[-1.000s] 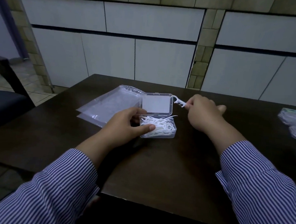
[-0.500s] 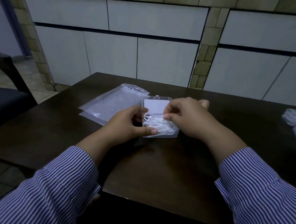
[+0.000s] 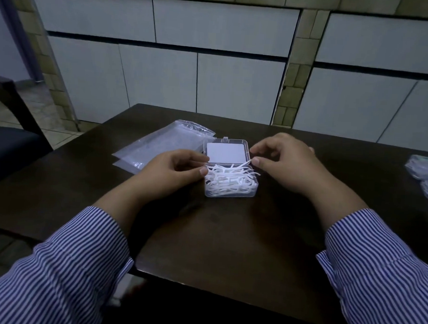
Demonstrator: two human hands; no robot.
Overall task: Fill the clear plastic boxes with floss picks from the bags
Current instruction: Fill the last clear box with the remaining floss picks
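Floss picks [image 3: 229, 179] heap in the open clear box [image 3: 231, 188] on the surface [image 3: 228, 238]. Left hand [image 3: 175, 169] grips the box's left side with curled fingers. Right hand [image 3: 283, 163], fingers curled, pinches a pick at the box's far right corner.

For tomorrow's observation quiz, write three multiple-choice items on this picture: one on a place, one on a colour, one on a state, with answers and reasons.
1. Where do the empty plastic bags lie?
A. left of the clear box
B. right of it
C. inside it

2. What colour are the floss picks?
A. green
B. white
C. black

3. The lid of the clear box is
A. shut
B. missing
C. open

Answers: 1 A, the bags lie flat beyond the left hand. 2 B, the heap shows white. 3 C, the lid stands raised behind the picks.
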